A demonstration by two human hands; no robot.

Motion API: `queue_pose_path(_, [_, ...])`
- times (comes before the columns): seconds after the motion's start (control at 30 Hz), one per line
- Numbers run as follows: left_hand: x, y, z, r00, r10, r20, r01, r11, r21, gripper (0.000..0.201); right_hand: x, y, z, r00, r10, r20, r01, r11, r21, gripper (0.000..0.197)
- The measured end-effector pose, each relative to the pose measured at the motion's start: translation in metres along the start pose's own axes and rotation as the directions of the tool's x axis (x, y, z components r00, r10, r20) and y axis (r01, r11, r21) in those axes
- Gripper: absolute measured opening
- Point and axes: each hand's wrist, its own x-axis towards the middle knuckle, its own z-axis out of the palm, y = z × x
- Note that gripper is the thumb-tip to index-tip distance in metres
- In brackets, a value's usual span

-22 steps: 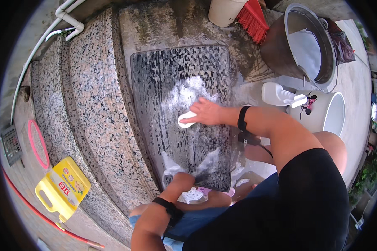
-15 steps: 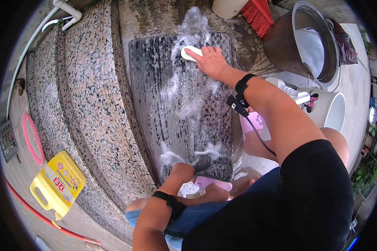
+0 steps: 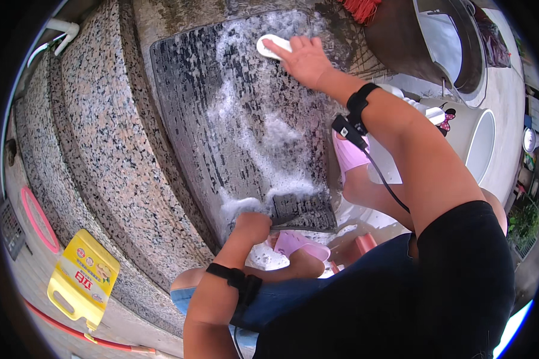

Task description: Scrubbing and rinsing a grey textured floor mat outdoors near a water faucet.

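A dark ribbed floor mat, wet and streaked with white suds, lies on the ground against the stone step. Near its far edge, my right hand is closed on a white scrub brush, pressing it to the mat; the bristles are hidden underneath. At the near edge my left hand grips the mat, where the border looks slightly lifted. Its fingers are mostly hidden by the back of the hand. Foam gathers just beyond it.
Speckled granite steps rise on the left, with a yellow jug and a pink ring beyond. To the right stand a large dark bucket of water and a white bucket. My feet wear pink slippers beside the mat.
My right hand and the brush have shifted slightly across the mat's far end, and suds have spread there. My left hand stays at the near edge. The whole view has tilted a little.
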Motion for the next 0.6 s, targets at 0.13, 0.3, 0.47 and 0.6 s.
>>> queue_pose_path(0.13, [-0.006,-0.016,0.011,0.999,-0.027,0.036,0.027,1.0,0.008,0.024,-0.127,-0.102,0.021,0.843,-0.49,0.22,0.406,0.85,0.336,0.055])
queue_pose_path(0.3, [-0.005,-0.018,-0.002,0.999,-0.032,0.03,0.032,0.999,-0.009,0.025,-0.056,-0.033,0.004,0.78,-0.615,0.116,0.612,0.788,0.057,0.059])
queue_pose_path(0.47, [0.004,-0.014,-0.025,0.993,0.016,-0.115,-0.017,1.0,-0.01,0.024,0.013,0.017,-0.012,0.996,-0.055,-0.065,0.05,0.996,-0.073,0.056])
queue_pose_path(0.6, [-0.006,-0.023,-0.017,0.996,-0.082,-0.019,0.081,0.996,-0.037,0.025,-0.098,-0.082,0.012,0.901,-0.382,0.208,0.352,0.921,0.167,0.054])
